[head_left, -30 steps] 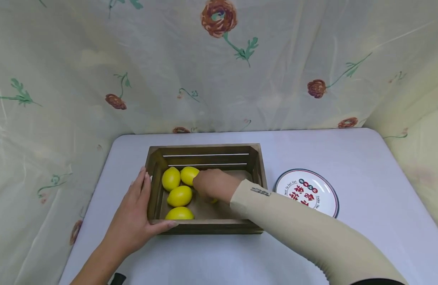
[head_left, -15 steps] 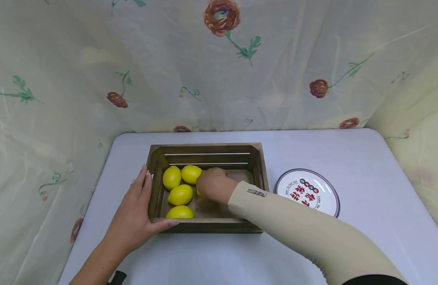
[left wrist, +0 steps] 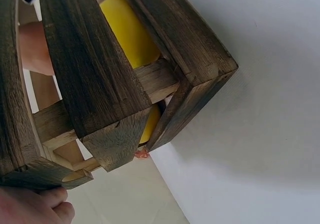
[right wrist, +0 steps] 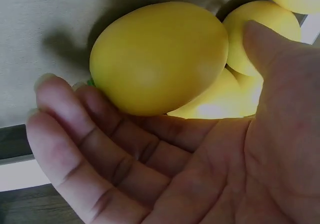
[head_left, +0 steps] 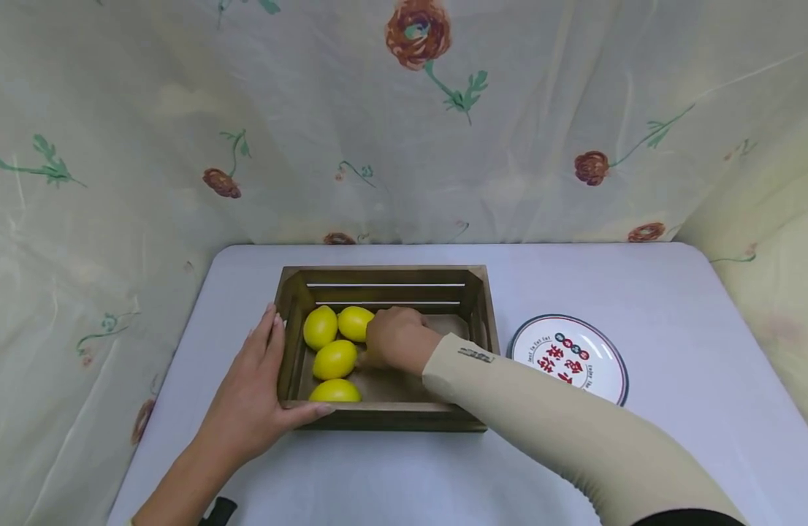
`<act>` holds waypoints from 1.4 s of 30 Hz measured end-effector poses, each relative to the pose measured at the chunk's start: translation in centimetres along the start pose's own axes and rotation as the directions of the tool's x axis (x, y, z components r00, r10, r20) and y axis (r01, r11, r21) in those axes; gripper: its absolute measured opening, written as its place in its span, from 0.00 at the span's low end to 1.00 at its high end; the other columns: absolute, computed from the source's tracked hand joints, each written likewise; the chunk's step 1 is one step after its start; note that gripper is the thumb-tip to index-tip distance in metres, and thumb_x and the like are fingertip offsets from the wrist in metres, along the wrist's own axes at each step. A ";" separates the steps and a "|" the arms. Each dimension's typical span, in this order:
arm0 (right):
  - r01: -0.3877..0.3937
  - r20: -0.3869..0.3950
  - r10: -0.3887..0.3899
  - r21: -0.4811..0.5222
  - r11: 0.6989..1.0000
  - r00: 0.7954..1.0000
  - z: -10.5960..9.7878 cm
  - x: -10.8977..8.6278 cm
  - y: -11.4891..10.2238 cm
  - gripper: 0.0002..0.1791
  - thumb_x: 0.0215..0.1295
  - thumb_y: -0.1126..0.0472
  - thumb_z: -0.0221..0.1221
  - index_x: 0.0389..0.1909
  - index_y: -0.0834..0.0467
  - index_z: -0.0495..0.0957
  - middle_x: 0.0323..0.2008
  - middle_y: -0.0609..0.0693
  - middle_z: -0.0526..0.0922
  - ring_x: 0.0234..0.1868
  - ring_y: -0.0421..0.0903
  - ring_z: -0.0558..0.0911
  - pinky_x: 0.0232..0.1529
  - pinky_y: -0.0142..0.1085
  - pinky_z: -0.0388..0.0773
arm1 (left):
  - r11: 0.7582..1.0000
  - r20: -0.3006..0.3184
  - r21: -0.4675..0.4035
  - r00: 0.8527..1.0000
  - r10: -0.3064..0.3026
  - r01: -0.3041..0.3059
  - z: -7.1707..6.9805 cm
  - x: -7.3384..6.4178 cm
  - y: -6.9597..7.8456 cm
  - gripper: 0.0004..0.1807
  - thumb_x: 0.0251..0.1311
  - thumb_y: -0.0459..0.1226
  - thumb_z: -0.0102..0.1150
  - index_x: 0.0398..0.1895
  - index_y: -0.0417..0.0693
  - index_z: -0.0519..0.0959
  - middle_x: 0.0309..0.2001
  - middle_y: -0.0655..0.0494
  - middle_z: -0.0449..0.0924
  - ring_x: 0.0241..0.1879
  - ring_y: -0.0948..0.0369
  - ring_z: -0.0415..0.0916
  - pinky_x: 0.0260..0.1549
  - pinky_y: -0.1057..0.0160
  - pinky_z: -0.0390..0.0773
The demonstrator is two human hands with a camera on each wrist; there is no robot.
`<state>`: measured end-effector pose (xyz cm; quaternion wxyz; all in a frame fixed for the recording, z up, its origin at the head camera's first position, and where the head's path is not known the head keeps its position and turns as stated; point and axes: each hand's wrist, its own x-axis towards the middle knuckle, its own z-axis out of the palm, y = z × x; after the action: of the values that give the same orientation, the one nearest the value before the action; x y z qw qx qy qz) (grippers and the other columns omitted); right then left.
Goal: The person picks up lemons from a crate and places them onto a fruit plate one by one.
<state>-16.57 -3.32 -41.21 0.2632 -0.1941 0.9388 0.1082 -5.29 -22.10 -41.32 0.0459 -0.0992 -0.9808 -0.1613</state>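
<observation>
A brown wooden slatted crate (head_left: 384,275) stands on the white table with several lemons (head_left: 334,359) in its left half. My left hand (head_left: 253,387) rests on its front left corner, straight fingers along the left side and thumb over the front rim. Inside the crate is my right hand (head_left: 400,340), which hides part of the floor in the head view. The right wrist view shows a lemon (right wrist: 160,58) on the crate floor beside my loosely bent fingers. My thumb stands apart from it, overlapping another lemon (right wrist: 270,18) in that view.
To the right of the crate lies a white plate (head_left: 597,351) with red characters and a dark rim, partly covered by my sleeved right forearm (head_left: 529,394). A flowered curtain (head_left: 509,146) hangs behind the table. A black object (head_left: 220,511) shows beside my left wrist.
My right hand has shifted slightly left within the crate, and the bit of yellow beneath it is now out of sight in the head view. My left hand stays at the corner.
</observation>
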 end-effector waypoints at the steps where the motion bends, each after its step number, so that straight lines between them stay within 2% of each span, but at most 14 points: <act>1: 0.000 0.001 0.000 0.003 1.000 1.000 0.0 0.0 0.0 0.34 0.52 0.29 0.52 0.41 0.56 0.81 0.40 0.51 0.79 0.32 0.48 0.76 0.26 0.52 0.77 | 1.000 0.000 -0.003 1.000 0.000 0.000 0.0 0.0 0.0 0.68 0.33 0.76 0.50 0.72 0.45 0.40 0.73 0.55 0.27 0.70 0.51 0.41 0.60 0.43 0.59; 4: 0.013 0.011 -0.013 0.000 1.000 1.000 -0.2 0.1 0.0 0.23 0.56 0.40 0.55 0.40 0.55 0.80 0.38 0.50 0.78 0.31 0.47 0.75 0.25 0.52 0.77 | 1.000 0.005 -0.001 1.000 -0.003 0.003 0.1 0.0 0.1 0.68 0.32 0.77 0.49 0.72 0.45 0.40 0.73 0.56 0.26 0.70 0.51 0.41 0.59 0.42 0.59; 7: 0.032 0.035 -0.032 -0.009 0.999 0.999 -0.4 0.2 0.0 0.16 0.55 0.48 0.56 0.38 0.54 0.80 0.36 0.49 0.77 0.31 0.47 0.75 0.24 0.49 0.77 | 1.000 0.008 0.004 1.000 -0.007 0.007 0.0 0.0 0.2 0.69 0.32 0.77 0.49 0.72 0.45 0.40 0.73 0.57 0.25 0.70 0.50 0.41 0.59 0.42 0.59; 12: 0.044 0.070 -0.043 -0.019 0.999 0.997 -0.5 0.3 -0.4 0.12 0.51 0.54 0.60 0.35 0.54 0.79 0.34 0.48 0.76 0.30 0.46 0.74 0.25 0.44 0.76 | 1.000 0.003 -0.001 1.000 -0.010 0.010 -0.1 -0.1 0.2 0.69 0.32 0.77 0.49 0.72 0.44 0.41 0.73 0.57 0.25 0.70 0.50 0.41 0.59 0.42 0.60; 18: 0.035 0.093 -0.030 -0.045 0.998 0.995 -0.3 0.1 -1.0 0.08 0.51 0.58 0.60 0.33 0.55 0.79 0.32 0.49 0.77 0.30 0.46 0.75 0.31 0.50 0.78 | 1.000 -0.002 -0.001 1.000 -0.022 0.022 0.2 -0.3 0.1 0.69 0.32 0.77 0.50 0.72 0.46 0.39 0.73 0.56 0.26 0.70 0.51 0.41 0.59 0.42 0.59; 21: 0.059 0.084 -0.054 -0.055 0.997 0.995 -0.2 -0.1 -0.9 0.07 0.50 0.60 0.61 0.31 0.56 0.78 0.31 0.49 0.77 0.30 0.46 0.75 0.30 0.48 0.79 | 1.000 -0.008 -0.003 1.000 -0.022 0.022 0.3 -0.4 0.1 0.68 0.33 0.76 0.51 0.72 0.46 0.39 0.73 0.56 0.27 0.70 0.51 0.40 0.59 0.42 0.59; 28: 0.186 0.059 -0.181 -0.092 0.978 0.982 0.0 -0.6 0.6 0.09 0.44 0.60 0.66 0.27 0.54 0.77 0.31 0.48 0.76 0.27 0.44 0.74 0.22 0.35 0.74 | 1.000 -0.011 -0.011 1.000 -0.017 0.017 0.4 -0.4 0.1 0.69 0.32 0.77 0.50 0.72 0.47 0.39 0.73 0.57 0.26 0.71 0.52 0.40 0.59 0.42 0.60; 32: 0.223 0.052 -0.220 -0.067 0.973 0.974 -0.3 -0.7 1.0 0.10 0.44 0.58 0.66 0.27 0.53 0.76 0.32 0.48 0.74 0.28 0.45 0.73 0.23 0.34 0.73 | 1.000 -0.009 -0.022 1.000 -0.017 0.017 0.4 -0.4 0.1 0.69 0.32 0.76 0.51 0.72 0.47 0.39 0.73 0.57 0.26 0.70 0.52 0.40 0.58 0.41 0.60; 37: 0.243 0.050 -0.242 -0.013 0.970 0.969 -1.0 -1.4 1.0 0.08 0.43 0.56 0.64 0.24 0.51 0.76 0.27 0.47 0.74 0.25 0.44 0.71 0.22 0.34 0.70 | 1.000 -0.008 -0.020 1.000 -0.021 0.021 0.3 -0.2 0.1 0.69 0.31 0.77 0.51 0.72 0.48 0.39 0.73 0.57 0.26 0.70 0.51 0.41 0.58 0.41 0.60; 42: 0.293 0.007 -0.293 -0.056 0.955 0.956 -2.0 -2.5 1.2 0.11 0.42 0.50 0.64 0.23 0.50 0.74 0.23 0.45 0.74 0.23 0.43 0.70 0.20 0.33 0.68 | 1.000 -0.008 -0.020 1.000 -0.015 0.015 0.3 -0.1 0.1 0.69 0.32 0.77 0.50 0.72 0.47 0.39 0.73 0.57 0.27 0.70 0.51 0.41 0.58 0.41 0.60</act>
<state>-16.00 -2.07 -38.05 0.2700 -0.3384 0.8965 0.0942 -5.18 -21.94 -41.55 0.0478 -0.0914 -0.9797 -0.1717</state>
